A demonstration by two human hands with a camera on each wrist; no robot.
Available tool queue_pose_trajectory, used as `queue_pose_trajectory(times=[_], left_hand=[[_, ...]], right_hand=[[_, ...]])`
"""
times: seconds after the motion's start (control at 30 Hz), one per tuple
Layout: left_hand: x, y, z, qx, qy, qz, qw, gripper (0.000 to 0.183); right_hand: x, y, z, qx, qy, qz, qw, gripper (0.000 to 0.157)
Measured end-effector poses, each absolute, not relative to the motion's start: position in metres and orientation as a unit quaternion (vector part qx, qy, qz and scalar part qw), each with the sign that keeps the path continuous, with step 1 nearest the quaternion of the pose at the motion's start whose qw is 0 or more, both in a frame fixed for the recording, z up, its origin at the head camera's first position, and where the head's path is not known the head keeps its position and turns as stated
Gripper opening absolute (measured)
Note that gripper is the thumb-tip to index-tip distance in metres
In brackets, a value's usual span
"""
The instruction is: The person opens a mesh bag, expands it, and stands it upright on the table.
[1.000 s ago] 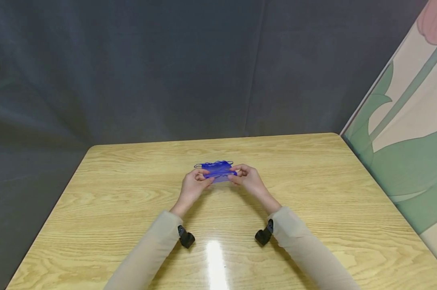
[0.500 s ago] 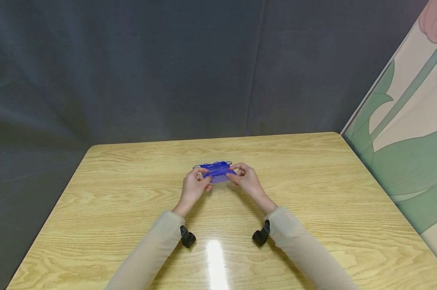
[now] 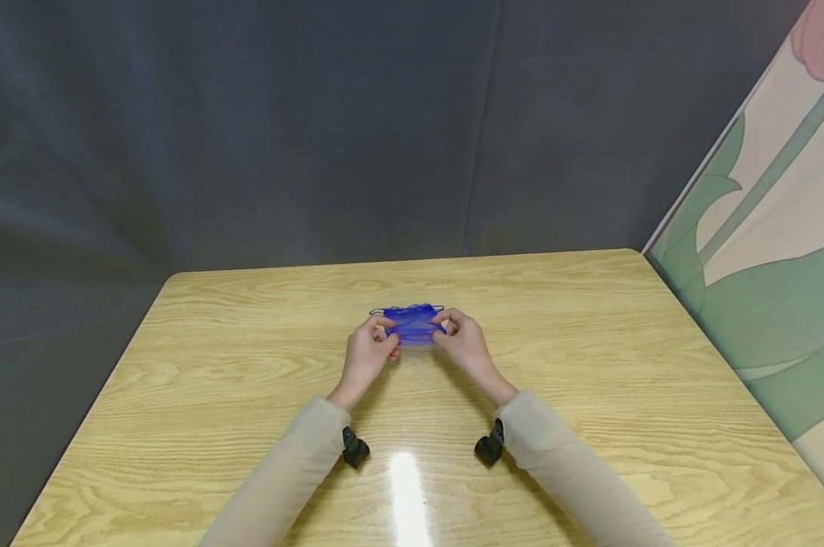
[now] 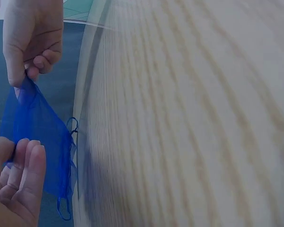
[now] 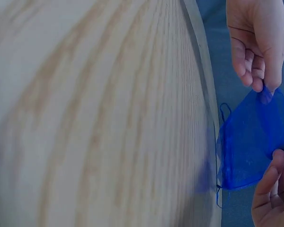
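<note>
A small sheer blue drawstring pouch (image 3: pixel 414 323) is stretched between both hands over the middle of the table. Its ruffled, gathered edge faces away from me, with a thin cord loop sticking out at each end. My left hand (image 3: pixel 367 353) pinches the near left part of the pouch between thumb and fingers. On the opposite side, my right hand (image 3: pixel 468 348) pinches the near right part the same way. In the left wrist view the pouch (image 4: pixel 42 137) looks flat and see-through, creased where the fingertips grip it. Nothing shows inside the pouch.
The wood-grain table (image 3: pixel 247 365) spreads out around both arms. A dark curtain (image 3: pixel 316 137) hangs behind its far edge. At the right stands a panel (image 3: pixel 760 304) with a painted tulip pattern. Black wrist cameras (image 3: pixel 355 450) sit on both sleeves.
The pouch has shifted slightly and its near part now looks more folded up, with creases running across. Both hands keep their pinch and have moved only a little.
</note>
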State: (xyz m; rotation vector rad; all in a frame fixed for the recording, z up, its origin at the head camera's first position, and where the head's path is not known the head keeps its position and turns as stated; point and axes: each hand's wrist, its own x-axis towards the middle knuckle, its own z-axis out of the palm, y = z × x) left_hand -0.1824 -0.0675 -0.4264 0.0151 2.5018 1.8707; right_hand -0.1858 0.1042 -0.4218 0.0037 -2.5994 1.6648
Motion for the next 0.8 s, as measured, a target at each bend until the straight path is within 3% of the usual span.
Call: queue_pose_trajectory(times=[0.23,0.5,0.8], left_hand=[[-0.1849,-0.0672,-0.4265,0.013,0.79,0.613,-0.004,0.021],[-0.1873,-0.0686,-0.4233,-0.008,0.789,0.615,0.005,0.023],[-0.1862,-0.0682,-0.4211,-0.015,0.804,0.595,-0.011,0.018]], right_hand=[[-0.1886,0.1083,-0.4207,-0.001,-0.83,0.557,0.038,0.016],[-0.1884,0.1101,-0.4175,-0.003,-0.829,0.56,0.007,0.021],[-0.1886,0.1064,-0.4181,-0.01,-0.832,0.555,0.017,0.013]])
